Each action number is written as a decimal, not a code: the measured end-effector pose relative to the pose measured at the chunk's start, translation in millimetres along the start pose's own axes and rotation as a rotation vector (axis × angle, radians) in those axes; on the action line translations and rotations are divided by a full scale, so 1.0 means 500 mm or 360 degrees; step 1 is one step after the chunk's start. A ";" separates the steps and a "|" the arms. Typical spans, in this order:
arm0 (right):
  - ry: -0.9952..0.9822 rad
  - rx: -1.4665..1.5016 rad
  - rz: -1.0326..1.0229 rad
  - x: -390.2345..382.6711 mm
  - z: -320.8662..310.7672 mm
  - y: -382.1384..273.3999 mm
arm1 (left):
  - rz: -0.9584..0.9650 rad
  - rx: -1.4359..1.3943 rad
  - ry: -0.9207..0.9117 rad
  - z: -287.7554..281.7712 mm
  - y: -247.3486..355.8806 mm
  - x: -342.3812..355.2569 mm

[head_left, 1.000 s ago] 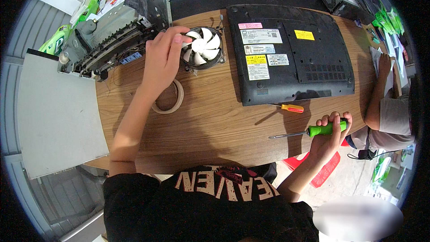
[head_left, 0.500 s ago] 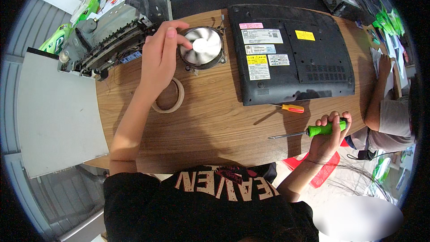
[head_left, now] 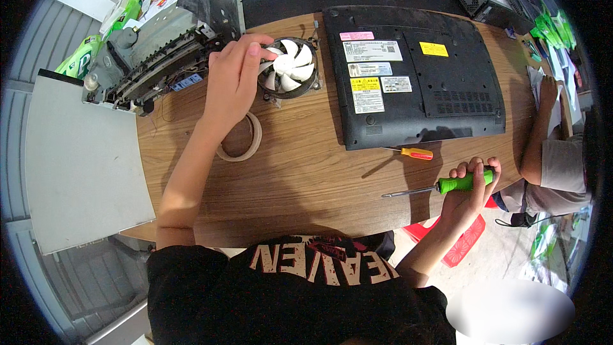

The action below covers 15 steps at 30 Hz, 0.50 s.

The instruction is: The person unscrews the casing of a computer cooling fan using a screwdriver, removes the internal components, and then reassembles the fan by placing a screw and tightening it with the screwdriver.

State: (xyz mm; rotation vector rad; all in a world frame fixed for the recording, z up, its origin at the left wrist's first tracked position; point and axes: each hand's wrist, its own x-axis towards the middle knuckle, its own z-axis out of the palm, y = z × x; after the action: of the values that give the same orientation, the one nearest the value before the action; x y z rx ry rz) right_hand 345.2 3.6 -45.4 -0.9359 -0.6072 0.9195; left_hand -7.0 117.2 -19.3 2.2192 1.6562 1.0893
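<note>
My left hand [head_left: 234, 76] reaches over a small cooling fan [head_left: 292, 67] with white blades and a dark round frame. One fingertip is at the blades, the fingers are loosely bent, and the hand grips nothing. The fan lies on the wooden table, its blades sharp enough to count apart. Off the table's front right edge, my right hand [head_left: 469, 190] is closed round the green handle of a screwdriver [head_left: 456, 184], its metal shaft pointing left. Between the hands and beyond lies a black laptop [head_left: 389, 121], underside up, with several labels on it.
A yellow-and-red screwdriver [head_left: 416, 153] lies before the laptop. A tape roll [head_left: 257, 137] rests below my left wrist. At the left stand a metal-and-black machine frame [head_left: 159, 38] and a pale panel [head_left: 83, 160]. On the right, another person's arm [head_left: 535, 134] rests near papers.
The fan blades, blurred by spinning before, now show clearly. My left hand's fingers have shifted slightly onto the fan. My right hand and its screwdriver hold nearly the same place.
</note>
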 end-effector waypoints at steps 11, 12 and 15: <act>-0.0033 0.0016 -0.0002 0.001 0.002 0.000 | 0.0203 0.0108 0.0123 0.007 -0.006 0.005; -0.0034 0.0017 -0.0001 0.001 0.002 0.000 | 0.0202 0.0110 0.0124 0.004 -0.007 0.005; -0.0024 0.0015 -0.0002 0.001 0.004 0.000 | 0.0041 0.0091 -0.0029 -0.013 0.005 0.005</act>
State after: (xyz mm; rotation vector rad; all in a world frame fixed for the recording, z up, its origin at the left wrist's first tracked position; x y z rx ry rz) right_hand 344.0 4.8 -44.4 -0.9210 -0.6155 0.9282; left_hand -9.0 116.9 -12.2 2.2843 1.6767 1.0375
